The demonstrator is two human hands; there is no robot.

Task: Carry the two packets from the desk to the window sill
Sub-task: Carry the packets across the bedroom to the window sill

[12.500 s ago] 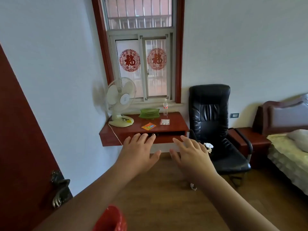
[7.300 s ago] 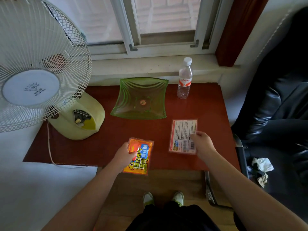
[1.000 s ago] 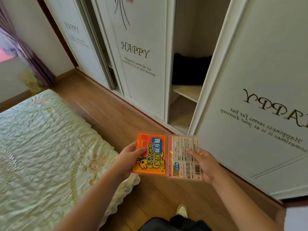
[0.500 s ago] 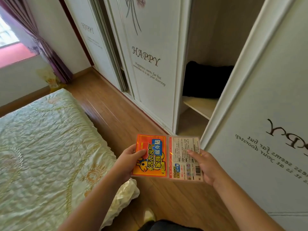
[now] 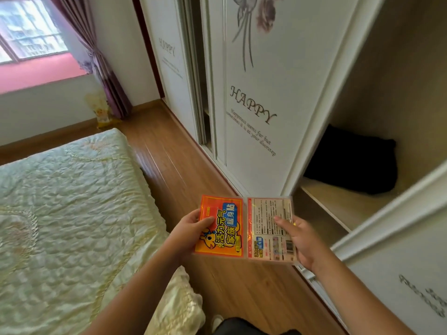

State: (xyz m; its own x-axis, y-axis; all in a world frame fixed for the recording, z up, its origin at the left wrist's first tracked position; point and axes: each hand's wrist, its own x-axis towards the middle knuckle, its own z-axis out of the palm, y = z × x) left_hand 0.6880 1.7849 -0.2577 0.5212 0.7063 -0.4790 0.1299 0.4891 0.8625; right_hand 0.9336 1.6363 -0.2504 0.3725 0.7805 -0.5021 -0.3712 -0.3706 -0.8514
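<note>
Left hand (image 5: 191, 232) pinches flat orange foil packet (image 5: 220, 226) by edge, right hand (image 5: 298, 240) pale printed packet (image 5: 268, 229); prob. light, floppy, slick; grip edges w/ thumb.

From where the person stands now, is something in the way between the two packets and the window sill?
Nothing visible blocks it. The orange packet and the white packet are held over a bare strip of wooden floor between bed and wardrobe, leading toward the window sill.
</note>
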